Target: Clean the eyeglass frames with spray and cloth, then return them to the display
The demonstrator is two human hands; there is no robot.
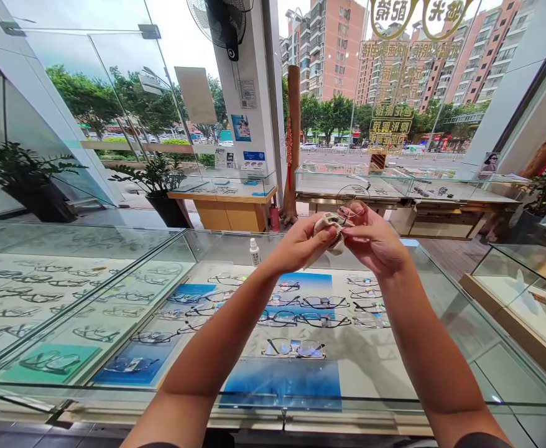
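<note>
Both of my hands are raised over the glass counter, close together. My left hand (305, 244) is closed on a crumpled beige cleaning cloth (333, 220), its thumb pressing the fabric. The cloth is folded around one side of a pair of eyeglasses (353, 198), so that side is hidden. A thin-rimmed round lens stands out above my fingers. My right hand (379, 244) pinches the eyeglasses between thumb and fingers, its fingertips partly behind the rim. Just left of my hands, a small white bottle (254, 252) stands upright on the counter.
Below my forearms, the glass display counter (282, 393) holds several rows of eyeglasses (294, 348). At right stands another glass case (529, 292). Further back are a wooden cabinet (229, 213), a potted plant (168, 208), a red fire extinguisher (273, 218) and large windows.
</note>
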